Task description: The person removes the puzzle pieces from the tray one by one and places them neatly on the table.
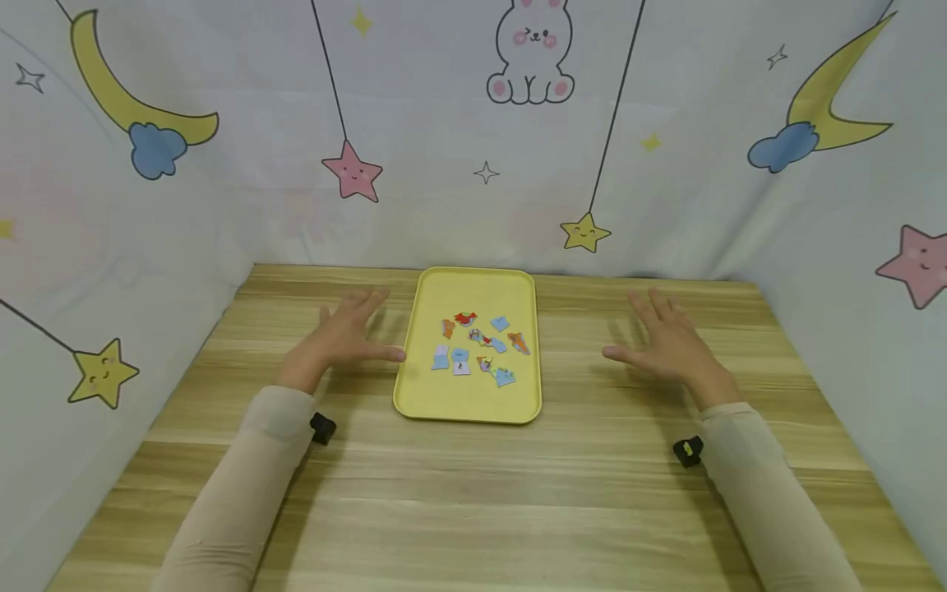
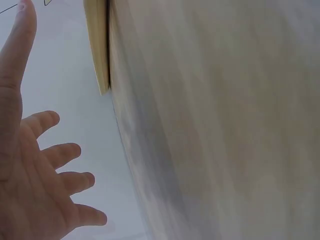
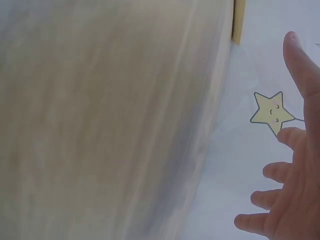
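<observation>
Yellow tray [image 1: 473, 292] holds picture pieces [image 1: 476, 335], their print too small to read. My left hand [image 1: 340, 335] and right hand [image 1: 669, 345] spread wide, empty.

Cutouts [image 1: 484, 339] in a tray [image 1: 468, 403] on the table [image 1: 488, 501], backdrop [image 1: 444, 222] behind.

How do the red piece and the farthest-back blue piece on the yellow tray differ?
The red piece shows strong red; the blue piece is pale. The red piece's outline is uneven, while the blue piece looks roughly four-sided. The red piece lies left of the blue piece. Both lie on the yellow tray.
</observation>
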Demonstrator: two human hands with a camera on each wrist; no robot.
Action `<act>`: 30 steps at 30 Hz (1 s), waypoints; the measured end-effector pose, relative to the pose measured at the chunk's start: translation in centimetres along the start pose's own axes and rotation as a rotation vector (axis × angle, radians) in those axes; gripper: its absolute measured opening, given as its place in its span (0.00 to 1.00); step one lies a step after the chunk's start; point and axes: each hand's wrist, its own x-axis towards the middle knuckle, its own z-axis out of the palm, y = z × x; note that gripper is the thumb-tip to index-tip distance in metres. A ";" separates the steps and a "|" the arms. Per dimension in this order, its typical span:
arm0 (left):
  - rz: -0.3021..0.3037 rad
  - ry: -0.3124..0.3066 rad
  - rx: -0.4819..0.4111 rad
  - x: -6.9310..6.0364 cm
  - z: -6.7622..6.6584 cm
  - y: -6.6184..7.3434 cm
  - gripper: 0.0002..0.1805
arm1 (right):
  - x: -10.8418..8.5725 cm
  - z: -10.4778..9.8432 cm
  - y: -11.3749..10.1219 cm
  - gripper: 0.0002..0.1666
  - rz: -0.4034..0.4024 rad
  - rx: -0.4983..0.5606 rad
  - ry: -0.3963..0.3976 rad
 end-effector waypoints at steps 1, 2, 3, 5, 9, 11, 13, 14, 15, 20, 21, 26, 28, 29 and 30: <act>0.007 -0.003 -0.014 0.1 0.1 0.0 0.71 | 0.1 0.1 -0.1 0.70 -0.001 0.001 0.000; 0.012 -0.008 -0.031 0.1 0.2 0.1 0.71 | 0.2 0.1 -0.2 0.70 -0.004 0.004 -0.001; 0.016 -0.013 -0.045 0.2 0.2 0.1 0.71 | 0.3 0.2 -0.2 0.70 -0.004 0.003 -0.001; 0.021 -0.022 -0.068 0.2 0.4 0.2 0.71 | 0.4 0.3 -0.4 0.70 -0.004 0.004 -0.001; 0.036 -0.042 -0.098 0.5 0.7 0.4 0.69 | 0.8 0.6 -0.9 0.70 -0.006 0.008 -0.004; 0.044 -0.052 -0.111 0.6 0.7 0.5 0.68 | 0.8 0.6 -1.3 0.71 -0.006 0.013 -0.006; 0.052 -0.066 -0.127 0.7 0.8 0.5 0.68 | 1.0 0.7 -1.6 0.71 -0.012 0.019 -0.008; 0.055 -0.074 -0.138 0.7 0.8 0.6 0.68 | 1.0 0.7 -1.8 0.71 -0.012 0.026 -0.010; 0.058 -0.081 -0.146 0.7 0.9 0.7 0.68 | 1.1 0.7 -2.0 0.71 -0.015 0.031 -0.012; 0.076 -0.108 -0.174 0.8 1.1 0.9 0.66 | 1.4 0.9 -2.7 0.70 -0.029 0.048 -0.012; 0.078 -0.112 -0.174 0.8 1.1 0.9 0.65 | 1.5 1.0 -2.8 0.70 -0.033 0.048 -0.011; 0.089 -0.126 -0.171 0.9 1.3 1.2 0.64 | 1.9 1.1 -3.4 0.71 -0.041 0.052 -0.023; 0.093 -0.132 -0.169 1.0 1.3 1.3 0.64 | 2.0 1.1 -3.7 0.71 -0.042 0.052 -0.030; 0.096 -0.134 -0.168 1.0 1.3 1.3 0.64 | 2.1 1.1 -3.8 0.71 -0.043 0.051 -0.033; 0.099 -0.135 -0.168 1.0 1.3 1.3 0.64 | 2.1 1.2 -3.9 0.71 -0.043 0.052 -0.037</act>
